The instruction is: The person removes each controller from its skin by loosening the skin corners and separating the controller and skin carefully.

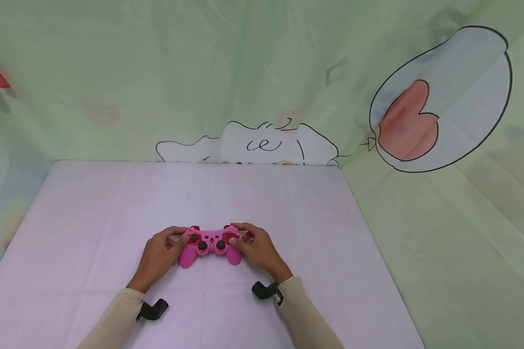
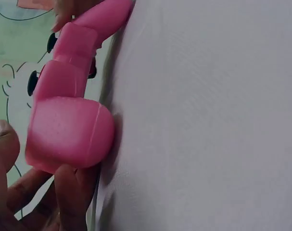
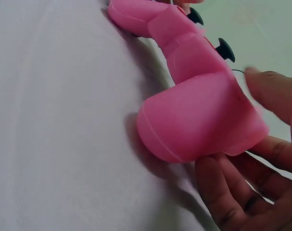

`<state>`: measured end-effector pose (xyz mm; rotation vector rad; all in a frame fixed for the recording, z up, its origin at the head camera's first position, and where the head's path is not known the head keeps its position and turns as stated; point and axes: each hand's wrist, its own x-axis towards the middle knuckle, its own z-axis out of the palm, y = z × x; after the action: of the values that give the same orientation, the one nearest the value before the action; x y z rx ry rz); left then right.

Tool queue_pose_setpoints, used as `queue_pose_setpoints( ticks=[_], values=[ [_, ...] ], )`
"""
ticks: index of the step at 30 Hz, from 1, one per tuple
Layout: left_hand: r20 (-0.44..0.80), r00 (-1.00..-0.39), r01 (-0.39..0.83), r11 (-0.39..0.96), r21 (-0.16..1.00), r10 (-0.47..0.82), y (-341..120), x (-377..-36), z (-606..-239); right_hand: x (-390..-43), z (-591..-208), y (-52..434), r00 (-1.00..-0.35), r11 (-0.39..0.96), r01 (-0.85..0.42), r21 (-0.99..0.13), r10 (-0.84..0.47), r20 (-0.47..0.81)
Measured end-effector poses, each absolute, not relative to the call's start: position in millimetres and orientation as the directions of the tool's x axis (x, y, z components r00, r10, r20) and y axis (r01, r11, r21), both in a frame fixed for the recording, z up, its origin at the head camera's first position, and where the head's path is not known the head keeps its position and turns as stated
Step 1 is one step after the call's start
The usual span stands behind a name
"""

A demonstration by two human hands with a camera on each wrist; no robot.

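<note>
A pink game controller [image 1: 209, 245] with two black thumbsticks and red shoulder buttons rests on the pale pink table cloth [image 1: 113, 208]. My left hand [image 1: 159, 254] grips its left handle, thumb on the top face. My right hand [image 1: 255, 247] grips the right handle the same way. In the left wrist view the left handle [image 2: 69, 132] fills the frame's left, with my fingers [image 2: 71, 192] curled under it. The right wrist view has the right handle [image 3: 198, 120] touching the cloth, fingers [image 3: 227, 192] beneath and thumb above.
Green cartoon-printed fabric walls [image 1: 288, 72] enclose the table at the back and right. A black wrist camera mount [image 1: 152, 310] sits on each forearm, the other mount [image 1: 265, 290] on the right.
</note>
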<state>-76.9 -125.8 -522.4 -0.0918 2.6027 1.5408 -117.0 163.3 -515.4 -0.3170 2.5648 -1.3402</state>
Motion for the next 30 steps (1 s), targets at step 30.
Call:
queue_pose_setpoints(
  ticks=[30],
  values=[
    [-0.146,-0.971,-0.072,0.355,0.932,0.187,-147,-100,-531,-143,-522,171,-0.902,0.434,-0.035,-0.900,-0.402,-0.159]
  ],
)
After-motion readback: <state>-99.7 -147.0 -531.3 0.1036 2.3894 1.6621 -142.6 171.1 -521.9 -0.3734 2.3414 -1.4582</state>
